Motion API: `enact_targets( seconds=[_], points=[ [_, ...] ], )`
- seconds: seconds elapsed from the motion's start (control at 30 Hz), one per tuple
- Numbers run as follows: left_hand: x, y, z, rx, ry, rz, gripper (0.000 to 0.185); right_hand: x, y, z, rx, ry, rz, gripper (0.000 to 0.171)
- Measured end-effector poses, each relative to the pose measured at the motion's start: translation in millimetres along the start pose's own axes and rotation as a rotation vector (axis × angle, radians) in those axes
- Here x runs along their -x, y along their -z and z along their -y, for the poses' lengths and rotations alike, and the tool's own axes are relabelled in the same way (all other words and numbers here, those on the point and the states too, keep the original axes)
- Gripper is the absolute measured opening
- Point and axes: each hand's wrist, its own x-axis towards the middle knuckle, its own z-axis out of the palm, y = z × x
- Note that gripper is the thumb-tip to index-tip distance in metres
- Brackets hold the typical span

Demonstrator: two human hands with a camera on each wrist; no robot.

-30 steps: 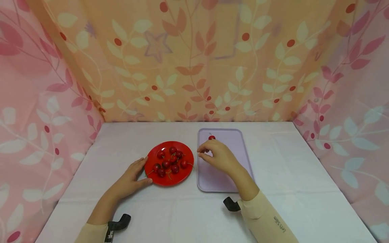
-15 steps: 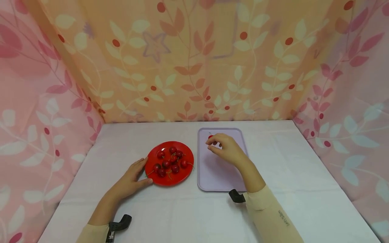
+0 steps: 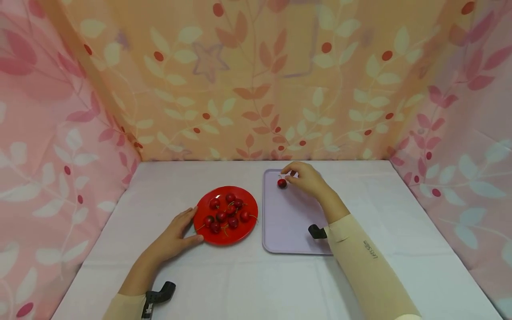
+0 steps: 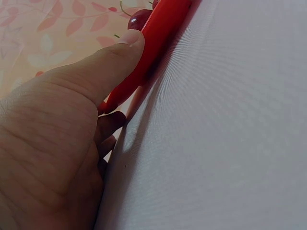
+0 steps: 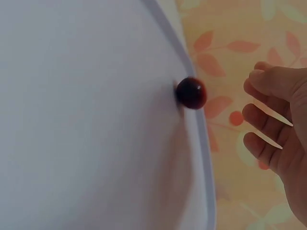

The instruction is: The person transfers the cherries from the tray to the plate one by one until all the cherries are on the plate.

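- Right hand (image 3: pixel 306 178): at the far end of the lilac tray (image 3: pixel 294 242), fingers loosely spread just beside a single cherry (image 3: pixel 282 183). The right wrist view shows a clear gap between the fingertips (image 5: pixel 254 115) and the cherry (image 5: pixel 191 93); grip released, holding nothing.
- Single cherry: lies on the tray's floor at its far left corner, close against the raised rim (image 5: pixel 201 143) in the right wrist view. A thin stem rises from it toward the hand in the head view; whether the fingers touch the stem, cannot tell.
- Left hand (image 3: pixel 176 233): rests on the counter (image 3: pixel 180 275) at the near left edge of the red plate (image 3: pixel 208 235). The left wrist view shows the thumb (image 4: pixel 110 62) pressed flat against the plate's rim (image 4: pixel 158 38), the other fingers tucked under the edge beneath it. Grip grasping the plate rim between thumb and fingers.
- Red plate: sits on the counter just left of the tray, not touching it. It carries a cluster of dark red cherries (image 3: pixel 226 211), some with stems showing.
- Counter: covered in a white cloth.
- Surround: leaf-patterned fabric (image 3: pixel 256 80) hangs behind and on both sides of the counter.
- Both forearms wear cream sleeves (image 3: pixel 360 266), each with a black wrist mount (image 3: pixel 317 231).
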Motion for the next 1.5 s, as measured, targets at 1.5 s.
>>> enact_targets(
  seconds=[1.5],
  points=[
    [-0.7,1.4,1.2,-0.012,-0.005,-0.003,0.101,-27,-33,-40,0.116,-0.085,0.094,0.007]
  ],
)
